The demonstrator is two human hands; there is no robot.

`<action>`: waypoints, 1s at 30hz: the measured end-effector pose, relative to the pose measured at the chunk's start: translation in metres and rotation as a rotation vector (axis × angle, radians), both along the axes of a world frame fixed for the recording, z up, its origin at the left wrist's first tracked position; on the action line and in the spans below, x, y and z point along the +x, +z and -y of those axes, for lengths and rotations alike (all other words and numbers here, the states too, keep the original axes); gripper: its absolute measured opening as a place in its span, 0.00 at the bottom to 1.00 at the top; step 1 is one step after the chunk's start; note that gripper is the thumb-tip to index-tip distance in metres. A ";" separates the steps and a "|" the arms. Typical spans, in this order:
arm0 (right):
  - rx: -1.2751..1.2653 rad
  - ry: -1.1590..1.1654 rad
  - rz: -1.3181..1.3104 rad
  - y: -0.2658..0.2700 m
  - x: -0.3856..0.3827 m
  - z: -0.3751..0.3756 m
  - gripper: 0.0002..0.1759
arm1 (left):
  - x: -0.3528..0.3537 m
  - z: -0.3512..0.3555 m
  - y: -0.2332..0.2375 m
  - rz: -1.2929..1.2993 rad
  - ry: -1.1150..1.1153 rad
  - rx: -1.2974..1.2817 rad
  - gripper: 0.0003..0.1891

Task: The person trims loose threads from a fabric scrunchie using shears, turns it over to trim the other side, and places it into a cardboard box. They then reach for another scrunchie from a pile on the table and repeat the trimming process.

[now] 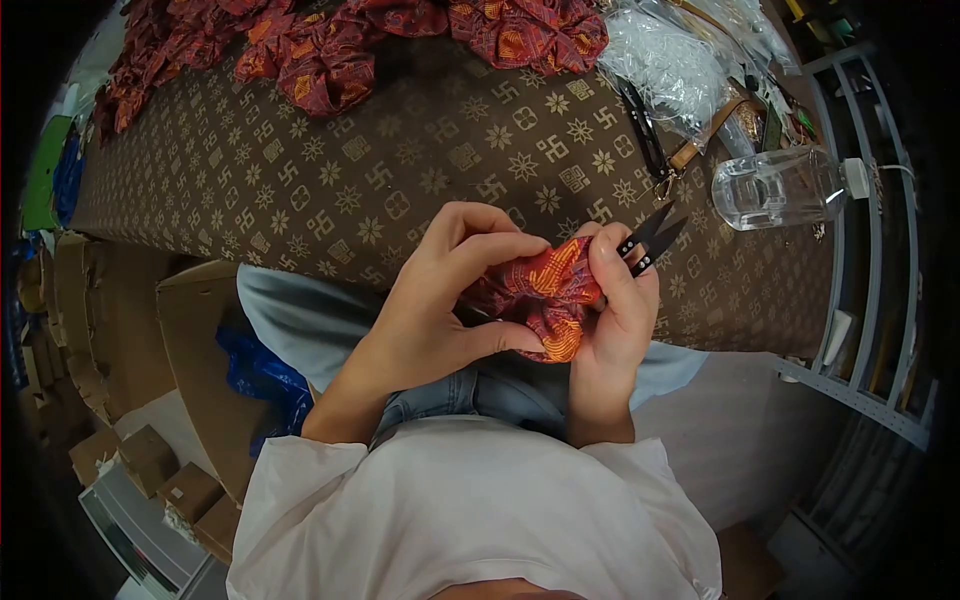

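A red and orange patterned scrunchie [556,285] is gathered between my two hands, just above my lap at the near edge of the cloth-covered table. My left hand [425,300] is closed on its left side, thumb below and index finger above. On the right side, my right hand [622,310] grips the scrunchie too. Black thread snips [652,242] are tucked in that same hand, their two blades pointing up and to the right, slightly apart. The fingers of my right hand behind the fabric are partly hidden.
More red scrunchies [325,65] lie piled along the far side of the brown patterned tablecloth [400,165]. At the right are a clear plastic bottle [775,188] on its side, a clear bag [665,60] and straps. A metal rack [868,405] stands beyond; cardboard boxes [205,340] are left.
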State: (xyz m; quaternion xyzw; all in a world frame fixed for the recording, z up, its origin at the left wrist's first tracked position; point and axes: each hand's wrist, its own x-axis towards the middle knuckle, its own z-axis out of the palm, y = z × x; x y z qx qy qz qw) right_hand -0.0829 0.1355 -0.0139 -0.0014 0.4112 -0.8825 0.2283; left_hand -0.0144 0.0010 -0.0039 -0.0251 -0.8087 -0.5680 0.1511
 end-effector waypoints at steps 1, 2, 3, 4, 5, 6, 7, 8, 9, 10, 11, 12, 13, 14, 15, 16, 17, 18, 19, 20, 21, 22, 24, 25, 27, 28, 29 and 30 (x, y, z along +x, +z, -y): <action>0.001 0.000 -0.001 0.001 0.000 0.000 0.03 | 0.000 -0.002 -0.001 0.028 0.015 0.006 0.31; 0.030 0.033 -0.030 0.001 0.000 0.001 0.03 | 0.000 -0.002 0.000 0.029 0.016 0.007 0.31; 0.060 0.066 -0.059 0.002 0.001 0.002 0.03 | 0.001 -0.003 0.000 0.045 0.030 0.033 0.28; 0.060 0.069 -0.058 0.001 0.002 0.003 0.03 | 0.002 -0.003 0.001 0.061 0.045 0.059 0.25; 0.109 0.068 -0.112 0.001 0.003 0.004 0.04 | 0.001 -0.002 0.000 0.061 0.047 0.059 0.25; 0.158 0.068 -0.166 0.001 0.004 0.005 0.04 | 0.001 -0.001 -0.003 0.067 0.047 0.092 0.21; 0.157 0.069 -0.167 0.001 0.005 0.007 0.04 | 0.000 0.000 -0.004 0.072 0.046 0.125 0.17; 0.247 0.022 -0.214 0.000 0.006 0.008 0.06 | 0.000 -0.001 -0.005 0.070 0.047 0.124 0.17; 0.336 -0.027 -0.261 0.000 0.007 0.009 0.09 | -0.002 -0.004 -0.005 0.023 0.154 0.059 0.14; 0.336 -0.028 -0.262 -0.002 0.007 0.009 0.09 | -0.003 -0.006 -0.005 -0.022 0.260 -0.005 0.11; 0.377 -0.076 -0.346 -0.003 0.008 0.009 0.14 | -0.004 -0.007 -0.006 -0.022 0.261 -0.004 0.11; 0.417 -0.124 -0.431 -0.004 0.008 0.009 0.20 | -0.004 -0.009 -0.007 -0.108 0.344 -0.084 0.10; 0.417 -0.122 -0.431 -0.004 0.011 0.011 0.20 | -0.005 -0.009 -0.009 -0.195 0.426 -0.165 0.09; 0.391 -0.029 -0.357 -0.003 0.015 0.015 0.24 | -0.004 -0.009 -0.011 -0.194 0.428 -0.164 0.09; 0.364 0.063 -0.282 -0.003 0.017 0.017 0.28 | -0.003 -0.009 -0.014 -0.229 0.423 -0.060 0.07; 0.419 0.132 -0.330 -0.011 0.015 0.015 0.26 | -0.002 -0.008 -0.015 -0.265 0.417 0.044 0.06; 0.418 0.134 -0.330 -0.012 0.013 0.013 0.26 | -0.001 -0.006 -0.013 -0.264 0.418 0.044 0.06; 0.380 0.176 -0.268 -0.012 0.012 0.010 0.23 | 0.000 -0.003 -0.010 -0.058 0.376 0.591 0.06; 0.339 0.219 -0.206 -0.012 0.010 0.008 0.21 | 0.001 0.000 -0.008 0.159 0.312 1.131 0.07; 0.278 0.218 -0.150 -0.011 0.006 0.003 0.19 | -0.002 0.002 -0.008 0.175 0.257 1.212 0.12; 0.216 0.217 -0.096 -0.010 0.002 0.000 0.16 | -0.003 0.000 -0.005 0.171 0.260 1.208 0.12; 0.092 0.208 -0.058 -0.011 0.001 0.000 0.14 | -0.004 -0.004 0.002 0.214 0.273 1.284 0.12; 0.009 0.255 -0.005 -0.016 -0.003 -0.005 0.14 | -0.002 -0.004 0.000 0.255 0.291 1.367 0.13; -0.073 0.295 0.049 -0.018 -0.004 -0.007 0.13 | 0.000 0.000 -0.009 0.239 0.185 1.370 0.13; -0.155 0.322 0.100 -0.023 -0.005 -0.007 0.12 | 0.004 0.005 -0.013 0.221 0.079 1.370 0.14; -0.240 0.342 0.154 -0.024 -0.005 -0.007 0.12 | 0.005 0.006 -0.013 0.212 0.017 1.370 0.14; -0.240 0.342 0.156 -0.024 -0.004 -0.006 0.12 | 0.006 0.007 -0.013 0.205 -0.046 1.369 0.14; -0.290 0.356 0.175 -0.023 -0.003 -0.005 0.11 | 0.007 0.006 -0.011 0.207 -0.045 1.370 0.14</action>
